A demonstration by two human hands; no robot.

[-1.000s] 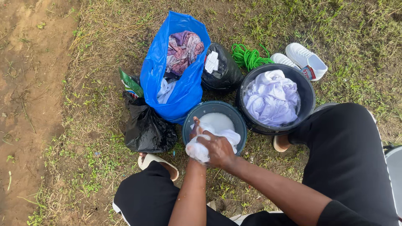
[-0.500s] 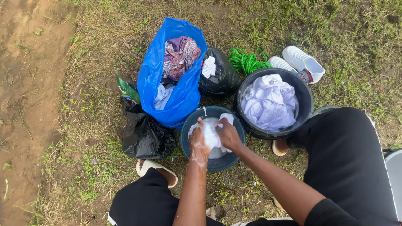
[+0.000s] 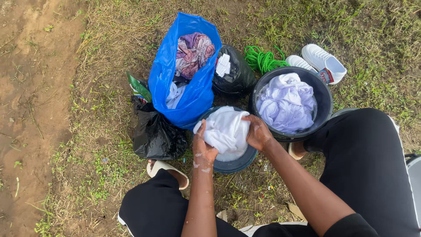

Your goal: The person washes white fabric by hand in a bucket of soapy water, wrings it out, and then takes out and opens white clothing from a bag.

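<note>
A wet white cloth [image 3: 226,130] is bunched above a small dark blue basin [image 3: 234,163] on the grass. My left hand [image 3: 202,151] grips the cloth's left side, with suds on the wrist. My right hand [image 3: 258,133] clutches its right side. Both hands hold the cloth raised over the basin, between my knees in black trousers.
A black bucket [image 3: 322,94] with white laundry stands at right. A blue bag [image 3: 169,70] of clothes, two black bags [image 3: 158,136], green rope [image 3: 262,58], white shoes [image 3: 324,61] and a green packet [image 3: 138,87] lie behind. Bare dirt runs along the left.
Both hands have lifted the white cloth higher out of the basin and spread it wider between them. The camera view has shifted slightly.
</note>
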